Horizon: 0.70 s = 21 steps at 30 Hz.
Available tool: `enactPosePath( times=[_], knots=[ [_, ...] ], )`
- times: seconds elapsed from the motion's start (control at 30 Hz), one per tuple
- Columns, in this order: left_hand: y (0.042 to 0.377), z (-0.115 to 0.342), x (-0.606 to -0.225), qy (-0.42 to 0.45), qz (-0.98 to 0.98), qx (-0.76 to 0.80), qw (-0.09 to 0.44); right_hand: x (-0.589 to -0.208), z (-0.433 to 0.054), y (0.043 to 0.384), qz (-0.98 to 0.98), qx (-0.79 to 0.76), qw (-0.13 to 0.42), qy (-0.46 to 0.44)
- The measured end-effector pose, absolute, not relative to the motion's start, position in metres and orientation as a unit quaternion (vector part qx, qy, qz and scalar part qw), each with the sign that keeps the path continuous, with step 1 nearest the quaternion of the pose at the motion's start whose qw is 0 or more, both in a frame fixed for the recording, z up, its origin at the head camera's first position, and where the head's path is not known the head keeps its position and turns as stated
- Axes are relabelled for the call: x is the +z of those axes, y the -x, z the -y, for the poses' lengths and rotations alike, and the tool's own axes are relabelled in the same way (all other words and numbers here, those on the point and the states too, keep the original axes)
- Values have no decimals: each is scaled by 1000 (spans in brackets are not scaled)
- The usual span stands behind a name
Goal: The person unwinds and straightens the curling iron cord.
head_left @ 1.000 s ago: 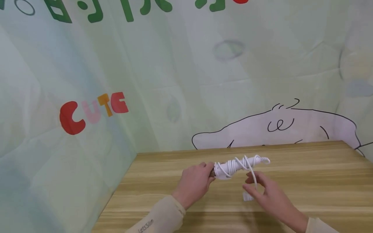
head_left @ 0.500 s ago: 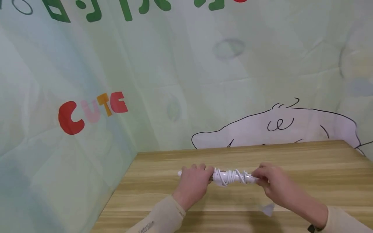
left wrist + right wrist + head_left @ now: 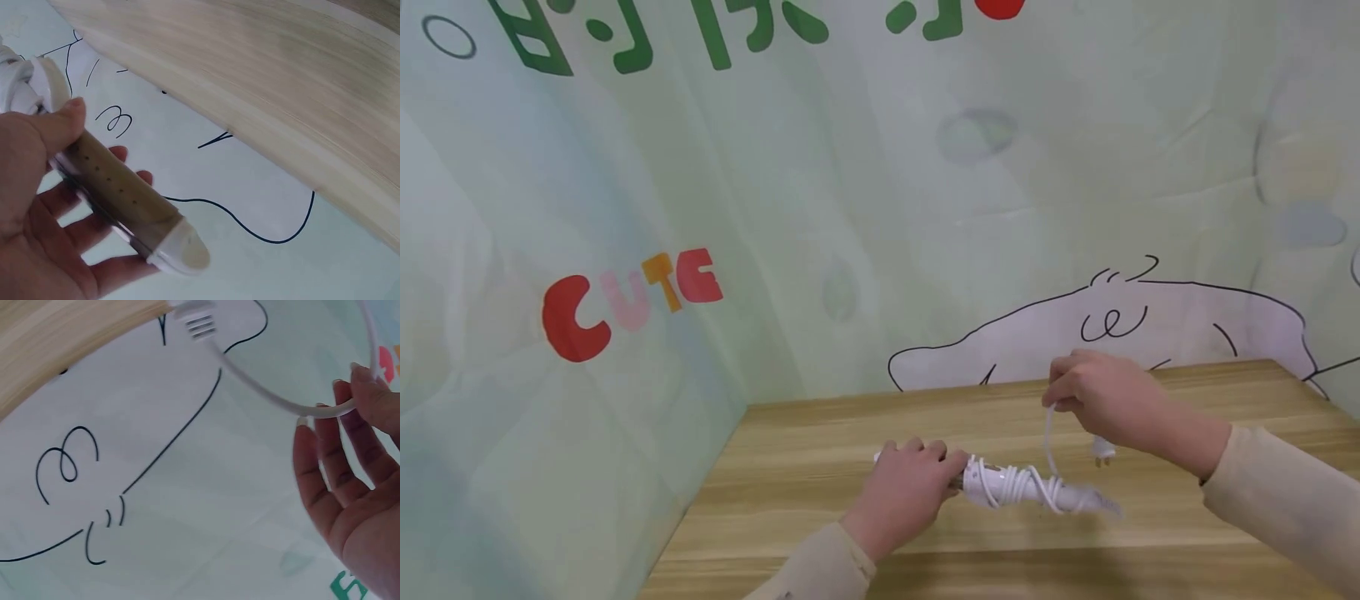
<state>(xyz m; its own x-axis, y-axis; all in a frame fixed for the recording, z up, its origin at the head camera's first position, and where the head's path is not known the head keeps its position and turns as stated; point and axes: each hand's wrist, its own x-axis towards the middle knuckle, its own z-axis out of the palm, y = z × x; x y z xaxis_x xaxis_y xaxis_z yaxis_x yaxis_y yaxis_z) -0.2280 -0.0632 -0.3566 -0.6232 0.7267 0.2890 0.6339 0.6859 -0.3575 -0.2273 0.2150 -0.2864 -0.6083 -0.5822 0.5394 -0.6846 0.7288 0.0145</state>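
Hair-styling iron point(image 3: 1000, 480): held up over the wood-grain desk point(image 3: 790, 492), near mid-width; slopes slightly down to the right in the head view, far right end blurred.
"CUTE" lettering point(image 3: 631, 319): red, pink and orange, on the pale green backdrop point(image 3: 850, 208), left of the desk.
Left sleeve point(image 3: 831, 562): cream, entering from the lower edge.
Left hand point(image 3: 902, 496): gripping the iron by its barrel point(image 3: 119, 181); thumb on one side, fingers curled behind.
Barrel: brownish, with a row of small dots; white end cap point(image 3: 181, 250) shows past the fingers.
Handle point(image 3: 1073, 500): white, extending right from the left hand.
Cord point(image 3: 1048, 442): white; several turns round the handle, one free stretch rising to the right hand.
Right hand point(image 3: 1105, 396): pinching the cord with thumb and fingertips, above the iron.
Plug point(image 3: 1103, 448): white, hanging prongs down just below the right hand.
Line drawing point(image 3: 1015, 346): lilac, black outline, on the backdrop beyond the desk's far edge.
Right sleeve point(image 3: 1277, 500): cream, entering from the right edge.
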Motion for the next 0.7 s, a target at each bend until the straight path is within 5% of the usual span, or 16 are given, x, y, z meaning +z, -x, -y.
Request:
enactPosePath(
  times=[0.37, 0.7],
  knots=[
    [232, 71, -353, 463, 849, -47, 251, -331, -234, 254, 861, 131, 310, -380],
    [239, 73, -338, 367, 875, -103, 298, -396, -210, 246, 876, 182, 276, -352]
  ],
)
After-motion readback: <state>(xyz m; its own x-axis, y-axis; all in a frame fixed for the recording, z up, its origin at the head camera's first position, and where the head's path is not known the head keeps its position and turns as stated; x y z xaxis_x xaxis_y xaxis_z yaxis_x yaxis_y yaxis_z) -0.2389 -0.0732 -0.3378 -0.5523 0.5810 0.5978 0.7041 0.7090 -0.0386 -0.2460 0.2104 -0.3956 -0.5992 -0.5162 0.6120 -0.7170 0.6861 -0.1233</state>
